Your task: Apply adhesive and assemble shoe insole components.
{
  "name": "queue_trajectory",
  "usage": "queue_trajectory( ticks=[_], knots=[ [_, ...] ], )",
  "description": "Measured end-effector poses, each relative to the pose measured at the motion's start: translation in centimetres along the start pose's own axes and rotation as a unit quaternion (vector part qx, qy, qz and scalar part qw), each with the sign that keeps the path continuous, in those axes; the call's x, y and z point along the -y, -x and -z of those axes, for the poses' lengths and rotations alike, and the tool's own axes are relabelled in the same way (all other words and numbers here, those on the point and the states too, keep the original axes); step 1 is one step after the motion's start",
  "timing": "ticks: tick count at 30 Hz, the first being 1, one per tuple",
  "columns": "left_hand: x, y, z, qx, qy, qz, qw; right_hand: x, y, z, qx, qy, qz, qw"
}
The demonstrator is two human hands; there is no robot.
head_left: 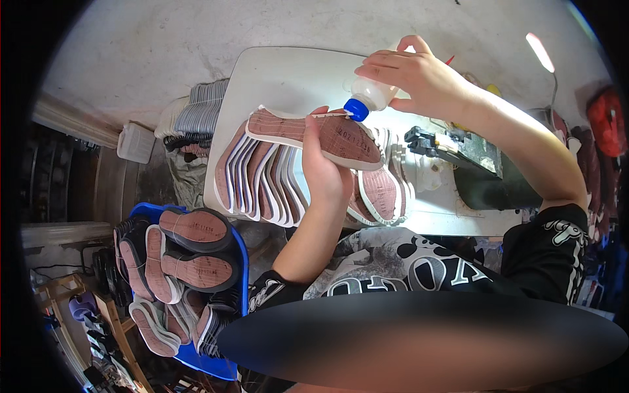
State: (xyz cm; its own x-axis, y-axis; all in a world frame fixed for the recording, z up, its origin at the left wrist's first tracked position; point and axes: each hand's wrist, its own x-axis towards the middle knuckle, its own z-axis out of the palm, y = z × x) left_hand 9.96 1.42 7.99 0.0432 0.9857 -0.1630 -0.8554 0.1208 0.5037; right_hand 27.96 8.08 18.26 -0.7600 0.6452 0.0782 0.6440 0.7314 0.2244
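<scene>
My left hand (323,167) grips a shoe sole (282,128) with a reddish-brown face and a white rim, holding it up over the table. Tipped over its far edge is a clear squeeze bottle (375,92) with a blue cap (356,109), held from above by my right hand (416,75). The cap's tip meets the rim of the sole, where a little white stuff shows. Beneath and left of the held sole, several like soles (262,187) lean in an overlapping row. More soles (380,196) lie to the right of my left wrist.
The soles rest on a white table (275,69). A dark clamp-like tool (452,149) stands at its right side. At lower left, a blue bin (244,275) is full of soles. Beyond the table's left edge are stacked striped pieces (200,108) and a white plastic jug (136,143).
</scene>
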Motion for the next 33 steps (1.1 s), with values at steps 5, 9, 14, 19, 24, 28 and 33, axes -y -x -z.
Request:
queue_trajectory(
  ticks=[5, 9, 14, 19, 24, 28, 33],
  knots=[
    [-0.3, -0.1, -0.2, -0.013, 0.024, -0.001, 1.0, 0.8, -0.2, -0.2, 0.051, -0.153, -0.132, 0.978],
    [0.0, -0.4, 0.5, 0.014, 0.036, 0.004, 0.999, 0.6, -0.5, 0.4, 0.089, -0.266, -0.19, 0.941],
    [0.4, -0.2, 0.1, 0.024, 0.01, 0.029, 0.999, -0.8, -1.1, -0.2, 0.043, -0.365, -0.146, 0.918],
    [1.4, 0.3, -0.2, 0.081, -0.013, 0.071, 0.994, -1.1, -2.9, 0.7, 0.031, -0.314, -0.131, 0.94],
    [2.6, 0.0, 0.5, 0.114, -0.048, 0.074, 0.99, -1.7, -4.1, 0.3, 0.037, -0.269, -0.132, 0.953],
    [3.3, -0.6, 1.0, 0.094, -0.09, 0.092, 0.987, -1.4, -5.1, 0.0, 0.078, -0.155, -0.183, 0.968],
    [4.0, -0.6, 1.5, 0.092, -0.122, 0.101, 0.983, -2.4, -6.0, -1.4, 0.084, -0.122, -0.144, 0.978]
  ],
)
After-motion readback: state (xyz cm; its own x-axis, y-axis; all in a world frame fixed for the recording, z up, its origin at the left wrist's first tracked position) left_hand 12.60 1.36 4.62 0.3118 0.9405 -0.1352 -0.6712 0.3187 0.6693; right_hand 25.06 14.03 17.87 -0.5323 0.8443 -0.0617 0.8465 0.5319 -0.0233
